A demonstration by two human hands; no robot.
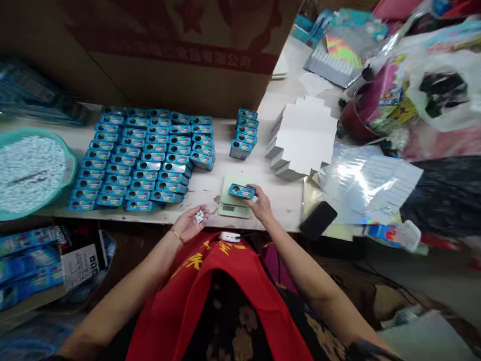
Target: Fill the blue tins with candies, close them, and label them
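Note:
Several small white pellets [199,216] rest in the cupped palm of my left hand [190,223], near the table's front edge. My right hand [260,204] grips a small blue tin [241,191] by its right end. The tin is over the pale green scale [226,206]; whether it touches the plate I cannot tell. Rows of similar blue tins [139,175] stand packed together left of the scale. A shorter column of tins [245,131] stands behind it.
A turquoise basin [69,168] of white pellets stands at the far left. Stacked white cards [306,133], a black phone [318,219] and clear plastic sheets [361,185] lie to the right. A large cardboard box [169,85] blocks the back.

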